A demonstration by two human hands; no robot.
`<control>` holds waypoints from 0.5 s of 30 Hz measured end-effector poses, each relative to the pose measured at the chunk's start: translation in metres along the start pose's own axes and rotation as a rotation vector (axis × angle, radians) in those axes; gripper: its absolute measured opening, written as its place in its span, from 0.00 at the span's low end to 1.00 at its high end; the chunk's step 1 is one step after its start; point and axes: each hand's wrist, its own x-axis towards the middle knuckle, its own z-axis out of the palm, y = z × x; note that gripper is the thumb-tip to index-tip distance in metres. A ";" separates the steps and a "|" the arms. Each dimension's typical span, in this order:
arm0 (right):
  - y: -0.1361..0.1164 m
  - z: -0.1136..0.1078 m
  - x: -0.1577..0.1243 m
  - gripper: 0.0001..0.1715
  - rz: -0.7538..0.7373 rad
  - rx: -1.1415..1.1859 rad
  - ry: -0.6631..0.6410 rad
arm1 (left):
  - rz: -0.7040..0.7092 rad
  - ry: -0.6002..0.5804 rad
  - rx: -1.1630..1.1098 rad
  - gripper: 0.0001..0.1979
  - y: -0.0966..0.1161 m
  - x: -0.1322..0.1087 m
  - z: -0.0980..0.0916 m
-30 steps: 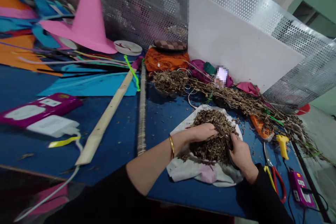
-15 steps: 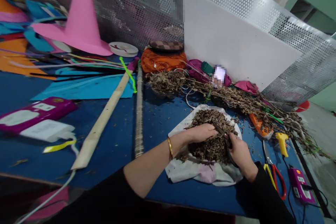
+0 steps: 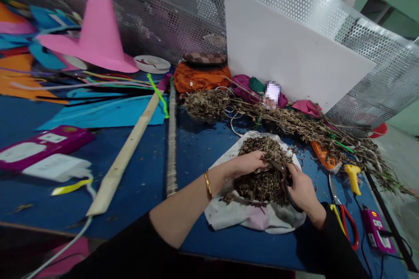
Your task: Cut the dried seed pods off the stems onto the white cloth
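On a white cloth (image 3: 219, 218) lies a heap of chopped, brown dried plant bits (image 3: 258, 188). My left hand (image 3: 251, 163) is over the heap's left side, its fingers closed on a small bunch of dried plant (image 3: 273, 151). Black-handled scissors (image 3: 290, 195) are in my right hand (image 3: 303, 186), at the heap's right side. Their blades point left towards the bunch and my left fingertips. Part of the blades is hard to make out against the brown bits.
Behind the cloth lies a long bundle of dried stalks (image 3: 294, 124). To the right are red-and-yellow-handled scissors (image 3: 347, 222), a yellow glue gun (image 3: 352, 178) and a purple power strip (image 3: 376, 231). A wooden stick (image 3: 126, 157), a wrapped rod (image 3: 172, 152) and a pink pointed hat (image 3: 100, 30) occupy the left.
The scissors' black handles look spread wider, and my right hand has shifted slightly right. My left hand has moved slightly left and up, with more of the bunch showing at its fingertips.
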 end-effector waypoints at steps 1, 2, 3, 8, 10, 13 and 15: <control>0.000 0.001 0.000 0.24 -0.003 -0.006 0.000 | -0.002 0.000 0.017 0.11 -0.001 0.000 0.001; 0.000 0.001 0.000 0.24 -0.007 -0.013 0.001 | -0.004 0.005 0.038 0.10 -0.002 0.001 0.002; -0.001 0.002 0.000 0.24 -0.013 -0.022 0.000 | -0.008 0.012 0.061 0.09 -0.002 0.001 0.002; -0.004 0.000 0.000 0.21 -0.030 -0.062 -0.036 | -0.039 0.021 0.161 0.06 0.000 0.000 0.001; -0.006 -0.001 0.000 0.21 -0.011 -0.067 -0.061 | -0.045 0.020 0.170 0.06 0.001 0.000 0.001; -0.006 -0.002 0.000 0.19 0.025 -0.058 -0.065 | -0.025 0.032 0.131 0.09 0.002 0.000 -0.001; -0.005 -0.002 -0.001 0.17 0.032 -0.040 -0.051 | -0.020 0.025 0.130 0.12 0.002 0.000 -0.003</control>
